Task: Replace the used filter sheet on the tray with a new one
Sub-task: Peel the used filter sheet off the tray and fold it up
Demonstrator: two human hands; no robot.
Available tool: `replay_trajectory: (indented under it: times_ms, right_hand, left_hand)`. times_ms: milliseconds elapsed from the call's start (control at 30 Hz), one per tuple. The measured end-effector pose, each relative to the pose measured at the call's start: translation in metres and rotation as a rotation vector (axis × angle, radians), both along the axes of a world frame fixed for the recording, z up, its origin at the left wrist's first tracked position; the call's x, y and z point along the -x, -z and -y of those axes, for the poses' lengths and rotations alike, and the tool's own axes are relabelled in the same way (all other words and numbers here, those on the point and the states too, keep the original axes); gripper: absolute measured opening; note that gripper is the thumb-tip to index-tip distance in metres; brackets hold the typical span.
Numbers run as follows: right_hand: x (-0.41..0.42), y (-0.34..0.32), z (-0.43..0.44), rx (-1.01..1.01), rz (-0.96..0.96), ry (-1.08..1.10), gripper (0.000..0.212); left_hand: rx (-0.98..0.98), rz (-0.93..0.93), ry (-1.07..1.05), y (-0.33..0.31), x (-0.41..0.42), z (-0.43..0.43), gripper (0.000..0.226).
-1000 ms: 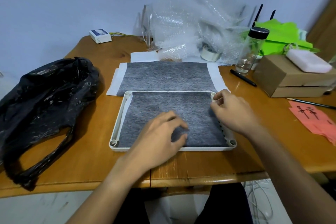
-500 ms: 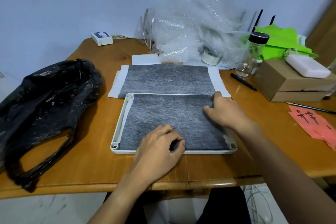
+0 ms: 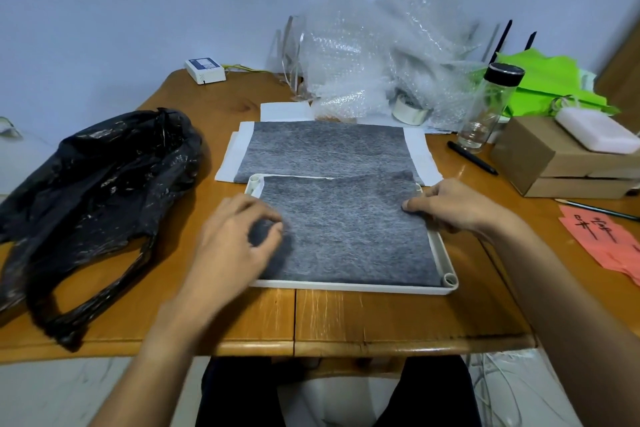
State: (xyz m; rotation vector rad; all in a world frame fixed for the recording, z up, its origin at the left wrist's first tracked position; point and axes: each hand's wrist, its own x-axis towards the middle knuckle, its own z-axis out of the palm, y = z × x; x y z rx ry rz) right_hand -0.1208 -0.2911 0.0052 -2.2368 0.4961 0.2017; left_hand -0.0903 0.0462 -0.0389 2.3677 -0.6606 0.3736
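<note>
Two bare hands are on a grey filter sheet (image 3: pixel 349 229) that lies inside a white tray (image 3: pixel 440 250) near the front edge of a wooden table (image 3: pixel 381 315). The left hand (image 3: pixel 232 243) sits over the sheet's left side, fingers curled and thumb drawn toward them with a fold of grey material showing between; the hand is blurred, so whether it truly pinches the sheet cannot be told. The right hand (image 3: pixel 460 204) rests at the sheet's right edge near the tray's far right corner, fingers bent and fingertips (image 3: pixel 408 206) pressed down on the material; it holds the sheet down rather than closing around it. The sheet covers most of the tray floor, and its far edge rides up over the tray's back rim toward the right. A second grey sheet (image 3: pixel 325 147) with white margins lies flat on the table just behind the tray, touching or slightly overlapped by it. A crumpled black plastic bag (image 3: pixel 97 191) lies to the left, apart from the tray. Along the back stand a pile of bubble wrap (image 3: pixel 374 62), a roll of tape (image 3: pixel 410 109), a clear bottle (image 3: pixel 490 107) with a black cap, and a small white box (image 3: pixel 205 70). At right are a black pen (image 3: pixel 472 158), a cardboard box (image 3: pixel 561 159) and pink paper notes (image 3: pixel 602 236).
</note>
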Motion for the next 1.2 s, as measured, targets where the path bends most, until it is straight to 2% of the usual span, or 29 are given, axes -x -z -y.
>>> replay_trajectory:
  times_ms: [100,233,300,433,567,700,767,933,1100,1200]
  right_hand:
    - [0.002,-0.006,-0.002,0.006,-0.039,-0.052,0.039]
    - [0.003,-0.017,-0.007,-0.051,0.03,-0.051,0.035]
    - [0.002,-0.021,-0.012,-0.095,0.078,-0.041,0.035]
    - [-0.007,-0.027,-0.026,-0.217,0.19,-0.003,0.033]
    - [-0.017,-0.035,-0.046,-0.275,0.293,0.019,0.045]
    - [-0.03,-0.043,-0.073,-0.289,0.307,-0.046,0.035]
    - [-0.036,-0.045,-0.088,-0.272,0.302,-0.09,0.025]
    - [-0.05,-0.046,-0.122,-0.197,0.272,-0.178,0.036]
    - [-0.067,-0.038,-0.154,-0.126,0.242,-0.234,0.03]
    - [-0.075,-0.028,-0.171,-0.006,0.245,-0.242,0.029]
  left_hand:
    - [-0.111,-0.086,-0.038,0.006,-0.025,-0.028,0.022]
    - [0.063,-0.313,-0.009,0.022,-0.029,-0.038,0.026]
    - [0.139,-0.334,-0.008,0.026,-0.029,-0.037,0.025]
    - [0.14,-0.356,0.001,0.028,-0.028,-0.037,0.027]
    - [0.127,-0.386,0.012,0.029,-0.029,-0.039,0.026]
    - [0.14,-0.393,0.005,0.03,-0.029,-0.038,0.025]
    - [0.151,-0.395,0.003,0.031,-0.03,-0.039,0.024]
    - [0.16,-0.409,-0.004,0.035,-0.032,-0.041,0.024]
    - [0.157,-0.403,-0.016,0.034,-0.032,-0.04,0.022]
    - [0.146,-0.361,-0.02,0.033,-0.032,-0.038,0.022]
